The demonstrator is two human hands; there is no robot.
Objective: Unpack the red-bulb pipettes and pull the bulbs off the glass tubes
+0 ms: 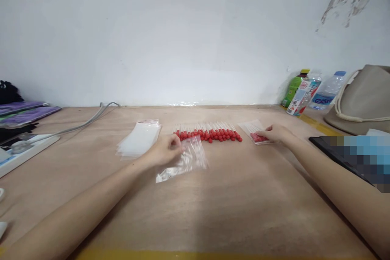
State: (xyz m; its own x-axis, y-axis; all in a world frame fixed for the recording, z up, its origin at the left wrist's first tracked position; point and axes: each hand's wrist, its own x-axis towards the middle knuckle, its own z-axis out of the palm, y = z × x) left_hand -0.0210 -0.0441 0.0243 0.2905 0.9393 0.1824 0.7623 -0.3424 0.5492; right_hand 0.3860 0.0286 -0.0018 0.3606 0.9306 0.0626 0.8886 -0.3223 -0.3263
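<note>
A row of several clear sticks with red round tips point(210, 134) lies across the far middle of the wooden table point(231, 207). My left hand point(166, 151) is closed on the top edge of an empty clear plastic bag point(186, 161) lying in front of the row. My right hand point(274, 133) rests with fingers curled on a filled bag of red-tipped sticks point(255, 133) at the right end of the row. A stack of empty clear bags point(138, 139) lies just left of my left hand.
Bottles and a carton point(301, 91) stand at the back right by the wall, next to a beige bag point(364, 99). A dark tablet point(335, 150) lies on the right. A grey cable point(88, 120) and a white power strip point(24, 150) sit on the left.
</note>
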